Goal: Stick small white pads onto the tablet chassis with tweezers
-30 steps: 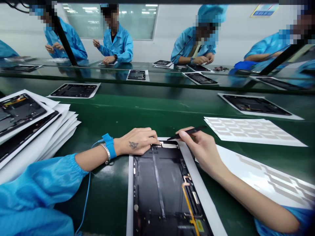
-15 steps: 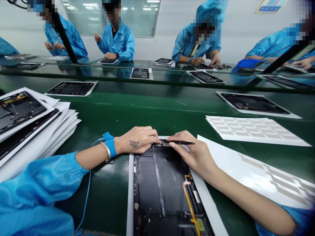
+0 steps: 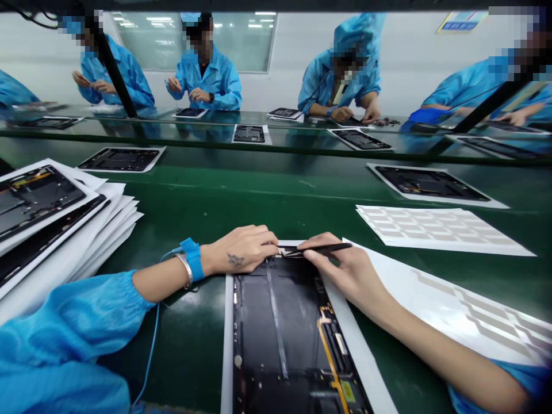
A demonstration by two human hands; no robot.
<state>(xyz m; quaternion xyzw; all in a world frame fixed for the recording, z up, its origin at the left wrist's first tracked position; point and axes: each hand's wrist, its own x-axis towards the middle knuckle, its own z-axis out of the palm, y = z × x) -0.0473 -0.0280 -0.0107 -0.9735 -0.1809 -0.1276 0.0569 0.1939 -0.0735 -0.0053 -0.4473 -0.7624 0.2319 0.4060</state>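
The right hand (image 3: pixel 349 276) has its fingers pinching black tweezers (image 3: pixel 328 249); the left hand (image 3: pixel 239 250) rests its fingers, gripping nothing, on the tablet housing (image 3: pixel 276 328) below them. This housing seems thin and fragile, better held at the edge.

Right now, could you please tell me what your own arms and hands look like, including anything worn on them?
Both arms wear shiny blue sleeves; the left sleeve ends in a gathered cuff. The left wrist has a blue strap with a thin blue cable, plus a silver bangle; the left hand bears a dark tattoo. The right hand is bare.
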